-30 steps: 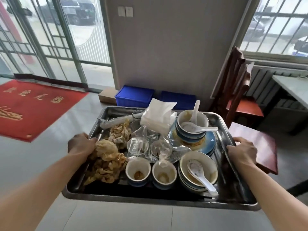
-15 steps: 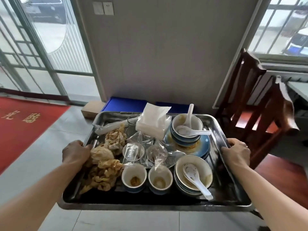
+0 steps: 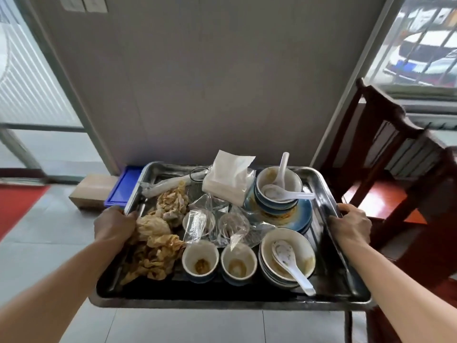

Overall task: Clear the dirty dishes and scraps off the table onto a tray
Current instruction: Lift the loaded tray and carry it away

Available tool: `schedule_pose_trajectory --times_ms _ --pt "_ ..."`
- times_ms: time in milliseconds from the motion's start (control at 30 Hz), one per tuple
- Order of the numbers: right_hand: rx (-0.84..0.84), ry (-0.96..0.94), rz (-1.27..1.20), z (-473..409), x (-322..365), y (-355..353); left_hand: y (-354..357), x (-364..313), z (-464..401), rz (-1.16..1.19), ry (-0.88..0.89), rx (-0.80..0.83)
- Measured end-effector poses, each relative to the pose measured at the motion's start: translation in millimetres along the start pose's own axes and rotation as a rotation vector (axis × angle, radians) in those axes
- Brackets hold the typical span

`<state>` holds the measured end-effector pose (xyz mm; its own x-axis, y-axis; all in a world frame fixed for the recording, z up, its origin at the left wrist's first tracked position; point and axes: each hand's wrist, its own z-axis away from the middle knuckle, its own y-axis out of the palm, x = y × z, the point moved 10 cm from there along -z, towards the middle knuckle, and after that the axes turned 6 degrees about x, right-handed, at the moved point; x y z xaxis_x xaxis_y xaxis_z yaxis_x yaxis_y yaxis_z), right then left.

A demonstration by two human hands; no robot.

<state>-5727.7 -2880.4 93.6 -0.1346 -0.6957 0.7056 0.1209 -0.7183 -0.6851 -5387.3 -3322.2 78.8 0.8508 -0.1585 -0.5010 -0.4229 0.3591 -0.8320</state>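
Note:
I carry a loaded steel tray [image 3: 329,285] in the air over the floor. My left hand [image 3: 114,225] grips its left rim and my right hand [image 3: 351,225] grips its right rim. On it lie stained crumpled napkins [image 3: 154,253], two small dirty cups [image 3: 200,259] [image 3: 238,262], a stack of bowls with a white spoon [image 3: 289,259], more bowls with spoons on blue plates [image 3: 278,188], crumpled clear plastic wrap [image 3: 217,222], a glass [image 3: 197,175] and a white tissue pack [image 3: 228,179].
A grey wall [image 3: 210,82] stands straight ahead. Blue crates [image 3: 123,185] and a cardboard box [image 3: 90,190] sit at its foot. Dark wooden chairs [image 3: 385,149] stand close on the right under a window. A glass door and red mat [image 3: 17,204] lie left.
My view has swung right and closer to the wall with the tray in both hands. The red mat slid out to the left; the chairs loom larger on the right.

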Motion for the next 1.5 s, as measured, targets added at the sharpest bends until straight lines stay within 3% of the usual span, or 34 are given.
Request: schedule_pose_trajectory --times_ms 433,733,1200,1500 --pt "0.026 0.023 0.041 -250.6 52.4 71.9 110.6 -174.0 -175.1 -0.086 -0.011 0.041" --pt "0.064 0.06 0.08 -386.2 74.8 118.5 187.5 -244.9 -259.2 -0.068 -0.06 0.038" --pt "0.034 0.14 0.038 -500.5 52.7 230.7 318.4 -269.2 -406.0 -0.089 -0.041 0.072" --pt "0.074 0.133 0.048 -577.9 -20.4 338.4 440.8 -237.9 -464.0 -0.054 -0.047 0.051"
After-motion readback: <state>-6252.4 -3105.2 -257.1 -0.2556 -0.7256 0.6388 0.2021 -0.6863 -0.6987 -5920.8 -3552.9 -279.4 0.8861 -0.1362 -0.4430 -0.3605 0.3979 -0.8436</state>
